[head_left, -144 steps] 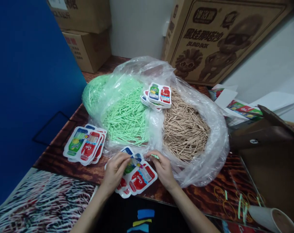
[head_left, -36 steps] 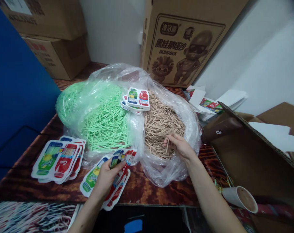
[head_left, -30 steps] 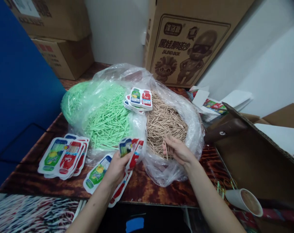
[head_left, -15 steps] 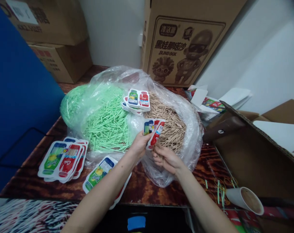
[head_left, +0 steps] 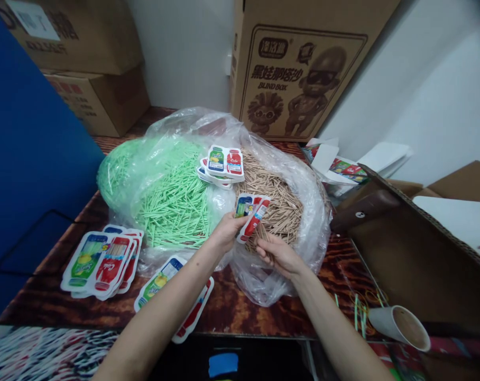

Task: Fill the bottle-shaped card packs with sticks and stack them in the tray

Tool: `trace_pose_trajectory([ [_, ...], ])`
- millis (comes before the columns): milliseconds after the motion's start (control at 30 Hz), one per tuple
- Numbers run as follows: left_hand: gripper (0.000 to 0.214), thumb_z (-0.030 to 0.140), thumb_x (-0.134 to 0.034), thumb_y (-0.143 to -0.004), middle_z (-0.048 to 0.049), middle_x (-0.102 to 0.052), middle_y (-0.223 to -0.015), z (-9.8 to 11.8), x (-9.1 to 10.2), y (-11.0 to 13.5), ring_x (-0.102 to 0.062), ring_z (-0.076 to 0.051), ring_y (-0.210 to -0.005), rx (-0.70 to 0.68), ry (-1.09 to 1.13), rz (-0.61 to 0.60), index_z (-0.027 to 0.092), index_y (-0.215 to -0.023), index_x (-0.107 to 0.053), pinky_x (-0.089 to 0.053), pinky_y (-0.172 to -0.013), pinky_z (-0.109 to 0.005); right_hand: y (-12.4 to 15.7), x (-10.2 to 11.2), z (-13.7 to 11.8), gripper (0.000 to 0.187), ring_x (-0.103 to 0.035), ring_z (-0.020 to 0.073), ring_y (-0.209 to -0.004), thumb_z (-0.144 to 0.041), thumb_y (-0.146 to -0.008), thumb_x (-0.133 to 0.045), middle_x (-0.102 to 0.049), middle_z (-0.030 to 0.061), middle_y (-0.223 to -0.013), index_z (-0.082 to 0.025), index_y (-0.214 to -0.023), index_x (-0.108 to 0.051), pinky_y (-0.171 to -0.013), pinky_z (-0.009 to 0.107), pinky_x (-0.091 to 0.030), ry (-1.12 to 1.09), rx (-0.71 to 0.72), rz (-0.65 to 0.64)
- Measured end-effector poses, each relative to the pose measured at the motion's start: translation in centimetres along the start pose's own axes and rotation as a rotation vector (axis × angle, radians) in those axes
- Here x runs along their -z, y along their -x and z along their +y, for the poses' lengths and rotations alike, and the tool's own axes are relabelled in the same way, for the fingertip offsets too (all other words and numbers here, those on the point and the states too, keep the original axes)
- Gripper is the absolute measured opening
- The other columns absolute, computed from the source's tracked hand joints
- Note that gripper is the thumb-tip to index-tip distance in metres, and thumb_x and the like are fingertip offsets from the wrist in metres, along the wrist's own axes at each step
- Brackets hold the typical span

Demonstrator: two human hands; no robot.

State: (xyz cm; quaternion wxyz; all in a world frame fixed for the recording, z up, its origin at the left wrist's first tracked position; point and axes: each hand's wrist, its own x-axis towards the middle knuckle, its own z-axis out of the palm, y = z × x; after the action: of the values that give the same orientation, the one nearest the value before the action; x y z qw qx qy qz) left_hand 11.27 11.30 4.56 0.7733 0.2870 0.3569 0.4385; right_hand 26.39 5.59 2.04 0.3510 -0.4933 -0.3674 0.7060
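Note:
My left hand [head_left: 225, 234] is closed on a small bottle-shaped packet [head_left: 251, 212] printed in green and red, held over the brown sticks. Just below it, my right hand [head_left: 277, 254] pinches a small bunch of brown sticks [head_left: 262, 236], their tips at the packet's lower edge. Both hands hover above a clear plastic bag [head_left: 315, 233] holding a heap of brown sticks [head_left: 282, 203]. A second bag with green sticks [head_left: 172, 196] lies to the left.
Piles of packets lie on the bags [head_left: 223, 165], at the table's left [head_left: 101, 262] and under my left forearm [head_left: 160, 275]. Cardboard boxes [head_left: 299, 63] stand behind. An open carton [head_left: 422, 248], a paper cup [head_left: 400, 327] and rubber bands [head_left: 359, 309] sit to the right.
My left hand lifted a packet from the front pile and carried it right over the brown sticks. My right hand gathered brown sticks from the heap and brought them up to the packet.

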Motion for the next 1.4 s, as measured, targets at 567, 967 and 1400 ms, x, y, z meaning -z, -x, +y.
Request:
trace_pose_trajectory([
  [567,0.033,0.022,-0.079,-0.056,-0.0096,-0.074,-0.079,1.7,3.6,6.2,-0.069,-0.022,-0.075,-0.033,0.152,0.106,0.009,-0.085,-0.071,-0.054,-0.069,-0.03,-2.6,-0.9,0.6,0.02,-0.053,0.0189,-0.07,-0.029,-0.088,-0.038,-0.057,0.0012,-0.074,-0.02,-0.082,-0.055,-0.069,0.031,-0.04,0.962,0.479,0.488],
  [967,0.023,0.018,-0.077,-0.059,-0.0079,-0.074,-0.074,-0.1,8.4,11.2,-0.07,-0.021,-0.071,-0.012,0.177,0.387,0.01,-0.08,-0.071,-0.055,-0.071,-0.03,1.0,-3.8,0.2,0.032,-0.042,0.0093,-0.05,-0.049,-0.077,-0.063,-0.048,-0.0047,-0.058,-0.019,-0.076,-0.055,-0.054,0.024,-0.038,0.004,0.247,0.186],
  [1400,0.022,0.024,-0.078,-0.063,-0.0063,-0.074,-0.077,-0.5,7.1,11.9,-0.069,-0.023,-0.071,-0.091,-0.099,0.08,0.013,-0.081,-0.071,-0.054,-0.067,-0.031,1.5,-8.4,5.5,0.03,-0.039,0.0071,-0.045,-0.045,-0.077,-0.064,-0.046,-0.0063,-0.054,-0.019,-0.073,-0.051,-0.042,0.02,-0.028,0.046,0.063,-0.146],
])
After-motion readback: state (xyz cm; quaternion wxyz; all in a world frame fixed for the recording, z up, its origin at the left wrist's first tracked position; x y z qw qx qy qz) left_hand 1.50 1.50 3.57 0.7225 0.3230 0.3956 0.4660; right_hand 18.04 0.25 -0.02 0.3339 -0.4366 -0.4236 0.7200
